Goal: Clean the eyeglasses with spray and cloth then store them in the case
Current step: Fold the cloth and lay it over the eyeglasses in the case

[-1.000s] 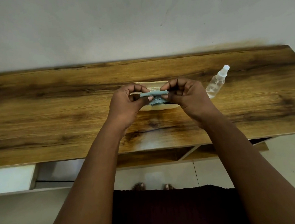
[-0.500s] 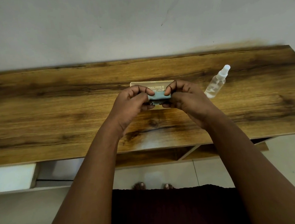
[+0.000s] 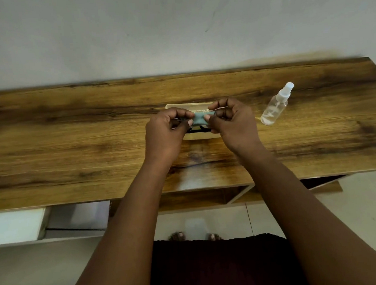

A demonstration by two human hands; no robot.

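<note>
From the head camera, the one view there is, the job looks close to its end: the spray bottle [image 3: 275, 106] lies on its side on the wooden table [image 3: 70, 140], well to the right of the hands and untouched, so I judge the spraying finished. Both hands meet over the open case [image 3: 201, 136], a pale, shallow box with rounded corners. The left hand [image 3: 166, 130] and right hand [image 3: 231, 121] each pinch an end of the folded cloth [image 3: 199, 119], fingers curled narrowly round it. The cloth is soft, thin and blue-green, bunched into a small strip. Below it a thin dark bar shows, which I take for the eyeglasses [image 3: 198, 130] already lying in the case; the lenses are hidden. What seems left is tucking the cloth in and closing the case. The bottle is clear plastic with a white nozzle; the tabletop is glossy, dark-grained wood.
</note>
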